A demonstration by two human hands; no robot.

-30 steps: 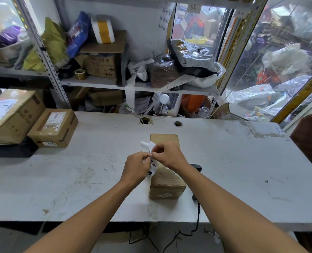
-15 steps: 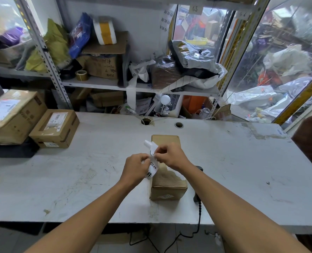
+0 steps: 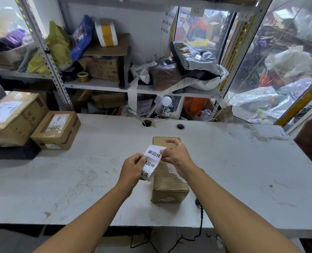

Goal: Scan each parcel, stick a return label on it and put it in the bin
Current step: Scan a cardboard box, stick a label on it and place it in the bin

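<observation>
Two hands work a strip of return labels (image 3: 151, 163) directly above the parcel (image 3: 167, 181), which lies long-ways on the counter (image 3: 60, 179) in front of the person. Landmark = parcel. Strip is held over the parcel's far half, likely so a peeled label can drop straight onto the top face without a reach.

Left hand (image 3: 132, 169), just left of the parcel, grips the lower part of the strip, fingers curled round it, thumb on the printed side; looks like it anchors the backing. Right hand (image 3: 177, 156), over the parcel's far end, pinches the top label's right edge between thumb and fingertips, other fingers lifted and fanned. Judged step: peeling the top label off. Both forearms angle inward, wrists raised off the counter.

Label not yet on the parcel. Scanner: a dark handle with coiled cord (image 3: 200, 212) shows just right of the parcel's near end, mostly hidden by the right forearm. Bin not in view.

Well left of the parcel, two more boxes (image 3: 56, 129) sit at the counter's edge. Behind the parcel, cluttered shelf (image 3: 105, 86).
</observation>
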